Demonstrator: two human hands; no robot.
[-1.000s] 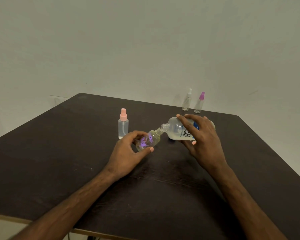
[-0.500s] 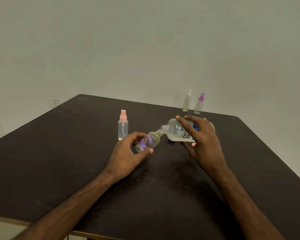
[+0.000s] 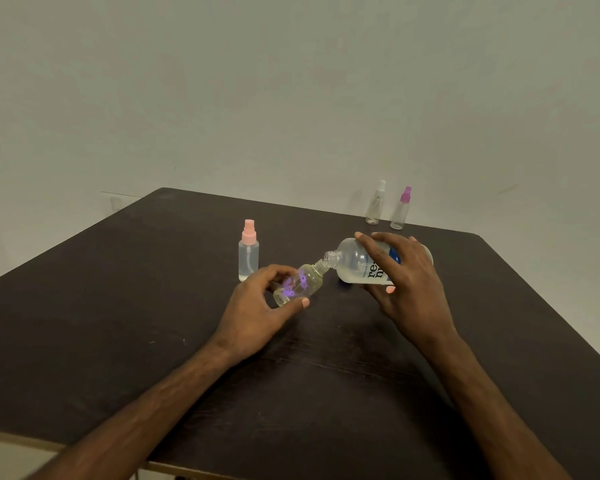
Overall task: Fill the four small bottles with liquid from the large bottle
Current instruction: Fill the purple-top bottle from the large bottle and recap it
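Observation:
My right hand [image 3: 407,282] grips the large clear bottle [image 3: 355,261], tipped on its side with its open mouth pointing left. My left hand [image 3: 257,306] holds a small clear bottle with purple flowers [image 3: 300,284], tilted so its uncapped neck meets the large bottle's mouth. Pale liquid lies in both. A small bottle with a pink spray cap [image 3: 248,251] stands upright just left of my left hand, partly filled. Two more small bottles stand at the table's far edge: one with a white cap [image 3: 376,203] and one with a magenta cap [image 3: 401,208].
The dark brown table [image 3: 118,323] stands against a plain pale wall. Its far edge runs just behind the two capped bottles, its right edge slopes down toward the lower right, and its near edge crosses the bottom left.
Both hands and the two joined bottles stay in nearly the same pose. The view has shifted slightly, nothing else moved.

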